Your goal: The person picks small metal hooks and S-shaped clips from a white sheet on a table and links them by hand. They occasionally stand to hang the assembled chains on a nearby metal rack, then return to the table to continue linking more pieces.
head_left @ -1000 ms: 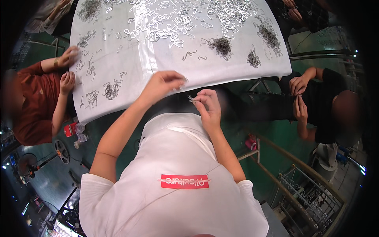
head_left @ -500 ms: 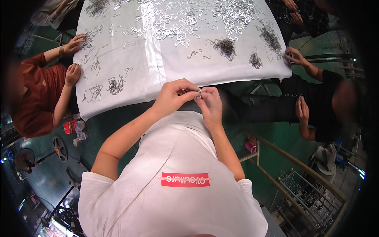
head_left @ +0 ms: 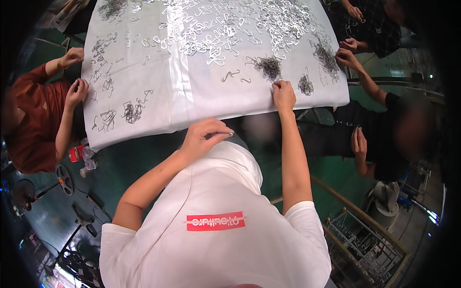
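Observation:
In front of my body, just short of the table's near edge, my left hand is closed in a pinch. A small silvery metal piece shows at its thumb and fingertips; most of it is hidden. My right hand reaches over the white-covered table, its fingers pressed together beside a pile of dark wire hooks. Whatever is in those fingertips is too small to tell. A few loose wire hooks lie left of that pile.
Many shiny metal clips spread over the table's far half. Further wire piles lie at the right and near left. A co-worker's hands are at the left edge, other people's hands at the right. A metal rack stands lower right.
My hands, together at the metal piece before, are now apart. My right hand has moved forward and right to the dark pile; the left has stayed back, dropping slightly with the piece.

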